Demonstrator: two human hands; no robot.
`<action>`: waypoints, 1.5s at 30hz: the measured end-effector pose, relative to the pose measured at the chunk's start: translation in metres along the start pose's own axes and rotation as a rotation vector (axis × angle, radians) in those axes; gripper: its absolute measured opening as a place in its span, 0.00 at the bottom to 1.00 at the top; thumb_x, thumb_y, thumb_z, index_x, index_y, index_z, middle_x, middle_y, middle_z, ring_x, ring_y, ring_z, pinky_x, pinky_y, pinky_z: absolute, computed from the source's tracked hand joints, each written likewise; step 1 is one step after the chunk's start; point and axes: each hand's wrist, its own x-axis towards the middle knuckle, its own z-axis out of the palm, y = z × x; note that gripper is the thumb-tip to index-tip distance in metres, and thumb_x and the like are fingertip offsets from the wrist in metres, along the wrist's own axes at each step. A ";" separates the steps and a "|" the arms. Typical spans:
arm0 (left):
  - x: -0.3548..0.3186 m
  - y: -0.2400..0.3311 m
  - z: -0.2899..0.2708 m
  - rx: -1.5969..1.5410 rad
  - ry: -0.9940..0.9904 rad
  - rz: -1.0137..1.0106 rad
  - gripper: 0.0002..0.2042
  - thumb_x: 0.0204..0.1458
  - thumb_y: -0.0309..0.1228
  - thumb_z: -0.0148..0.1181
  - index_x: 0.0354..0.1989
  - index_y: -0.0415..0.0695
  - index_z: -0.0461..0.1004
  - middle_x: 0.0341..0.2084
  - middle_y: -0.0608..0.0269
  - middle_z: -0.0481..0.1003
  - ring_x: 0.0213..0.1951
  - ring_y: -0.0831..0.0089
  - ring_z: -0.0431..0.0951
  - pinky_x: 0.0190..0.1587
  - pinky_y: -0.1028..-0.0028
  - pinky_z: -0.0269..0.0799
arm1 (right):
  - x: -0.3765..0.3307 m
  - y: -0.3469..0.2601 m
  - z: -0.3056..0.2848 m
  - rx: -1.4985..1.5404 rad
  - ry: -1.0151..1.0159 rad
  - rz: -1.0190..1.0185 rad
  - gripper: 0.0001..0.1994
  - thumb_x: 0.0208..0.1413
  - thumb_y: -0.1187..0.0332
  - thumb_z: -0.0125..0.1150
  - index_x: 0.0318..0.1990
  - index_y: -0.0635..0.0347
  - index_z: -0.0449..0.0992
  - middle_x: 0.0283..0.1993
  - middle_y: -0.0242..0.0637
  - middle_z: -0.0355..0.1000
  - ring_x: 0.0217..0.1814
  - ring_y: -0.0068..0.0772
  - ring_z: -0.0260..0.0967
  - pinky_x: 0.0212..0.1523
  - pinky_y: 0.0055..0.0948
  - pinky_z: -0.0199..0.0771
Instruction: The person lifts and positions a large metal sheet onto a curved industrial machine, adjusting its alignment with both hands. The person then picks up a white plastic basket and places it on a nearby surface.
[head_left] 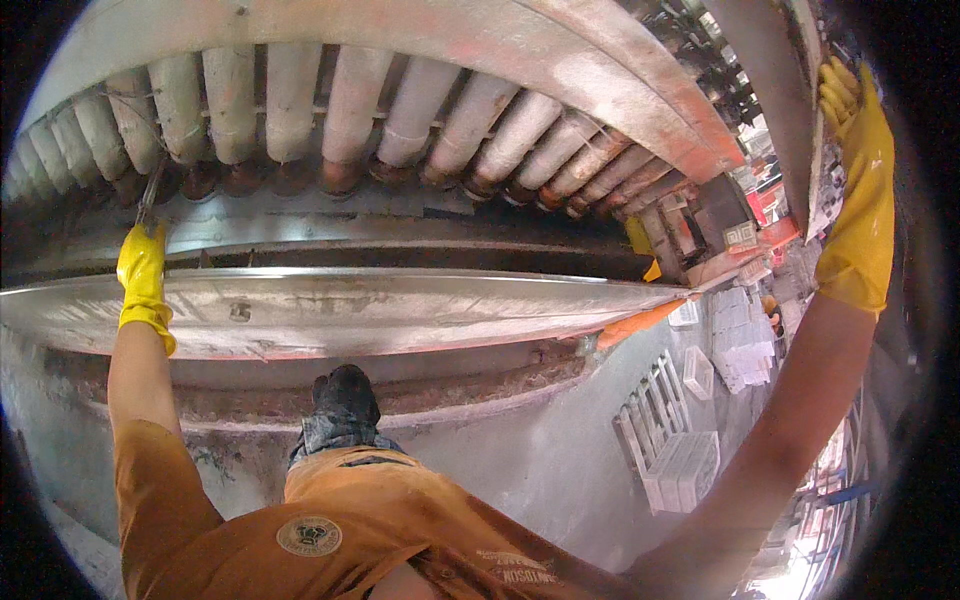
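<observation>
White crate [685, 468] beside slatted pallet [652, 405]

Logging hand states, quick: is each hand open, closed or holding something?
Left hand: at a thin, blurred pale strand; whether it grips it cannot be told.
Right hand: curled at the edge of the grey panel; grip cannot be confirmed.

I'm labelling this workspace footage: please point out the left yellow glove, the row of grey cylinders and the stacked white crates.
Left yellow glove [142, 265]: head view, back of the hand.
Row of grey cylinders [356, 110]: head view, side of one mid-row cylinder.
Stacked white crates [687, 468]: head view, side of the stack.
</observation>
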 end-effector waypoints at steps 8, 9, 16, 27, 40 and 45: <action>0.010 -0.017 0.021 0.115 0.081 0.057 0.28 0.60 0.53 0.57 0.56 0.39 0.76 0.52 0.41 0.78 0.55 0.42 0.76 0.57 0.54 0.71 | 0.004 0.086 -0.006 -0.363 0.295 -0.398 0.29 0.68 0.50 0.55 0.65 0.65 0.70 0.64 0.50 0.72 0.66 0.46 0.70 0.67 0.36 0.65; 0.011 -0.015 0.020 0.133 0.080 0.062 0.28 0.60 0.52 0.57 0.57 0.39 0.75 0.52 0.41 0.77 0.55 0.43 0.76 0.57 0.55 0.71 | -0.003 0.095 0.004 -0.429 0.308 -0.425 0.29 0.68 0.50 0.54 0.66 0.65 0.70 0.66 0.51 0.69 0.68 0.49 0.67 0.68 0.36 0.63; 0.007 -0.013 0.004 0.141 -0.023 0.004 0.30 0.60 0.53 0.57 0.60 0.40 0.73 0.56 0.44 0.76 0.59 0.47 0.75 0.60 0.57 0.70 | -0.039 0.063 0.038 -0.338 0.323 -0.455 0.30 0.69 0.51 0.51 0.69 0.65 0.65 0.74 0.54 0.60 0.76 0.52 0.58 0.73 0.36 0.54; 0.002 -0.006 0.005 0.115 0.002 0.037 0.28 0.60 0.52 0.58 0.57 0.41 0.75 0.53 0.45 0.77 0.56 0.46 0.76 0.57 0.55 0.71 | -0.025 0.069 0.030 0.099 0.217 -0.255 0.24 0.66 0.60 0.60 0.65 0.65 0.72 0.66 0.40 0.71 0.65 0.31 0.69 0.65 0.27 0.64; 0.005 -0.010 0.007 0.144 0.008 -0.017 0.28 0.60 0.53 0.57 0.59 0.42 0.74 0.54 0.46 0.77 0.56 0.46 0.76 0.57 0.55 0.71 | -0.305 0.185 0.251 0.080 -0.275 -0.024 0.26 0.70 0.57 0.52 0.65 0.71 0.69 0.66 0.54 0.70 0.67 0.49 0.68 0.68 0.42 0.66; 0.008 -0.013 -0.002 0.189 -0.050 -0.082 0.29 0.60 0.53 0.57 0.59 0.42 0.74 0.54 0.44 0.77 0.56 0.46 0.76 0.58 0.54 0.71 | -0.430 0.203 0.331 -0.174 -0.891 0.312 0.29 0.65 0.40 0.45 0.32 0.48 0.87 0.35 0.45 0.82 0.44 0.49 0.79 0.49 0.45 0.75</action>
